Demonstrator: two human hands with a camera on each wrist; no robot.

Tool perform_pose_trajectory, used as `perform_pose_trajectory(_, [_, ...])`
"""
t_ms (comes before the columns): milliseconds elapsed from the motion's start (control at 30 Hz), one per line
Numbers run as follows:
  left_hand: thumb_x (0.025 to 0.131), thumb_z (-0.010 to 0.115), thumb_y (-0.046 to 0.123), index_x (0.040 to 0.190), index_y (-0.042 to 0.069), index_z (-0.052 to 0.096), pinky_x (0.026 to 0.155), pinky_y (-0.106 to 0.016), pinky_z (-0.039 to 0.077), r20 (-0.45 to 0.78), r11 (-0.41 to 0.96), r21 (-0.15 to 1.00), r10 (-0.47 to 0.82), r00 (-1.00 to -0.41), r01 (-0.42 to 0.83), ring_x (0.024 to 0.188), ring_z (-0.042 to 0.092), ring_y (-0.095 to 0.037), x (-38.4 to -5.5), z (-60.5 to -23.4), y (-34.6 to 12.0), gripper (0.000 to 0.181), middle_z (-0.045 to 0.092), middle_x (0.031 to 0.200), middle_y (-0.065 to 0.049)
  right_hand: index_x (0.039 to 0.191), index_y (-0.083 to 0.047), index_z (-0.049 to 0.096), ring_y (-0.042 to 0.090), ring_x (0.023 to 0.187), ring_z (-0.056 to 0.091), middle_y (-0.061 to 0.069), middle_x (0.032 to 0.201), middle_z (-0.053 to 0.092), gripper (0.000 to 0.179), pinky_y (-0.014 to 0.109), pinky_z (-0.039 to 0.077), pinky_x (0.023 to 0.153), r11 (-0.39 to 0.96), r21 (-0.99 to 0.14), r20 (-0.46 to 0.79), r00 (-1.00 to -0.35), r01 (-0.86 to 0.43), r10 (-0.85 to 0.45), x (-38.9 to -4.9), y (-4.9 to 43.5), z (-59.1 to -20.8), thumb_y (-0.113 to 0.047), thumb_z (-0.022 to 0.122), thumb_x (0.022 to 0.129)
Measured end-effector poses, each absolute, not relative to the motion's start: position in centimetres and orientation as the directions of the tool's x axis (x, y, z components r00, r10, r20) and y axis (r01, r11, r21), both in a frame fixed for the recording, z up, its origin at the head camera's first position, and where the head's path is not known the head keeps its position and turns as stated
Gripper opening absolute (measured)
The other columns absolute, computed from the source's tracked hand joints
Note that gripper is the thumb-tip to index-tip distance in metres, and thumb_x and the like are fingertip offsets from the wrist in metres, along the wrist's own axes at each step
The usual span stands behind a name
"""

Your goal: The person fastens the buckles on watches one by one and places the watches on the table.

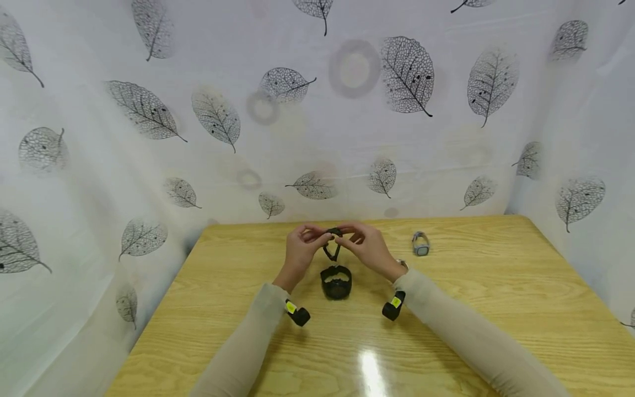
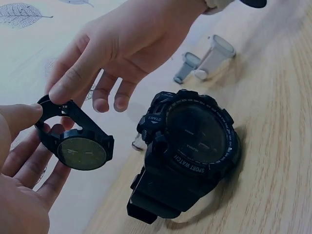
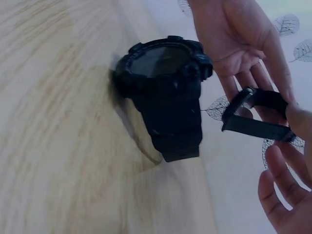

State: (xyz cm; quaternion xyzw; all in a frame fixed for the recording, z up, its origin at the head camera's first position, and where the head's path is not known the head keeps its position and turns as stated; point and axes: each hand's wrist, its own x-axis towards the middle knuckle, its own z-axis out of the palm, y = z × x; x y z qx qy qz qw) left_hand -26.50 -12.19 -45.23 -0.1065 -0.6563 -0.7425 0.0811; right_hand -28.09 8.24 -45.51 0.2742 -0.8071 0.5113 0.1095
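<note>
A black watch with a round face [image 2: 82, 153] is held up over the far part of the table, its strap bent into a loop. My left hand [image 1: 301, 251] pinches one side of the strap between thumb and fingers. From the other side, my right hand [image 1: 369, 249] pinches the strap close to the left fingertips. In the right wrist view the looped black strap [image 3: 258, 127] hangs between both hands. The exact join of the strap ends is hidden by the fingers. Just nearer to me, a bulky black sport watch [image 1: 336, 284] sits on the table, below both hands.
A grey watch [image 1: 420, 246] stands on the wooden table [image 1: 476, 286], right of my right hand. Another watch [image 1: 403, 264] is partly hidden behind my right wrist. A white leaf-printed curtain [image 1: 317, 138] hangs behind the table. Each forearm wears a small black wrist camera [image 1: 299, 316].
</note>
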Motion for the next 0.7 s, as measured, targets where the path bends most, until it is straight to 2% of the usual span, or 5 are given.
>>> perform_pose_trajectory(200, [0.089,0.081,0.005,0.105,-0.006,0.066,0.083,-0.039,0.063,0.258,-0.153,0.956,0.038,-0.965,0.25,0.091,0.076,-0.023,-26.26,-45.31,-11.99,0.025,0.076,0.101,-0.016,0.125,-0.013,0.075,0.03,0.077,0.072,0.005,0.11,0.076,0.027,0.031,0.061,0.067,0.294,-0.751,0.511,-0.803,-0.591,-0.309,-27.86,8.11,-45.89,-0.024,0.07,0.101])
perform_pose_trajectory(333, [0.09,0.08,0.005,0.107,-0.009,0.064,0.084,-0.038,0.062,0.253,-0.162,0.956,0.04,-0.967,0.243,0.091,0.076,-0.024,-26.16,-45.32,-11.86,0.027,0.076,0.102,-0.018,0.123,-0.014,0.077,0.024,0.076,0.071,0.004,0.109,0.076,0.025,0.03,0.06,0.067,0.308,-0.736,0.526,-0.795,-0.604,-0.303,-27.84,8.03,-45.91,-0.023,0.068,0.102])
perform_pose_trajectory(567, [0.09,0.08,0.005,0.106,-0.007,0.064,0.085,-0.039,0.062,0.253,-0.155,0.958,0.049,-0.966,0.243,0.093,0.076,-0.026,-26.07,-45.31,-11.82,0.027,0.076,0.102,-0.017,0.122,-0.014,0.077,0.026,0.073,0.072,0.006,0.112,0.076,0.023,0.03,0.061,0.066,0.3,-0.704,0.552,-0.762,-0.644,-0.338,-27.84,8.15,-46.16,-0.019,0.065,0.103])
perform_pose_trajectory(700, [0.09,0.08,0.006,0.106,-0.006,0.064,0.086,-0.04,0.062,0.252,-0.153,0.958,0.053,-0.966,0.241,0.093,0.076,-0.026,-26.1,-45.35,-11.82,0.026,0.076,0.102,-0.017,0.126,-0.012,0.074,0.026,0.075,0.071,0.007,0.114,0.074,0.025,0.03,0.06,0.065,0.319,-0.701,0.542,-0.767,-0.638,-0.344,-27.8,8.18,-46.11,-0.021,0.064,0.104])
